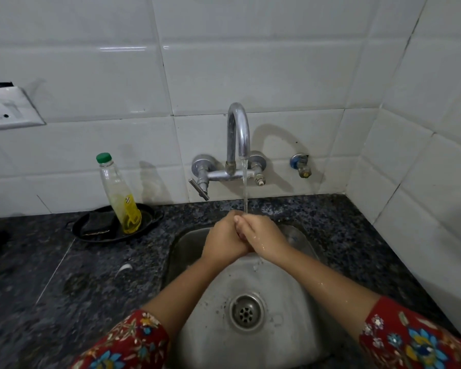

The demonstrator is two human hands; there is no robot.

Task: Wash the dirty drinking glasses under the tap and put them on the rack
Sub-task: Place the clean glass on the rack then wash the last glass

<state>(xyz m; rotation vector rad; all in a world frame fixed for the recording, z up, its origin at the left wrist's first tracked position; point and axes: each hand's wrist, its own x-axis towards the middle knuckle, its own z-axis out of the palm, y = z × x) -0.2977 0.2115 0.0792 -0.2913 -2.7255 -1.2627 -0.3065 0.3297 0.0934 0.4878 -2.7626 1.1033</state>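
A chrome wall tap [238, 134] runs, and a thin stream of water [245, 187] falls onto my hands. My left hand [224, 239] and my right hand [264, 237] are pressed together, palm against palm, over the back of the steel sink [285, 310]. Both hands are wet and hold nothing. The sink basin has a round drain [246, 312] near its front and nothing else in it. No drinking glass and no rack are in view.
A black oval tray [149, 218] on the dark granite counter [64, 283] left of the sink holds a green-capped bottle of yellow dish liquid [120, 195] and a dark scrub pad [96, 225]. A wall socket [10, 109] is at far left. White tiled walls close the corner on the right.
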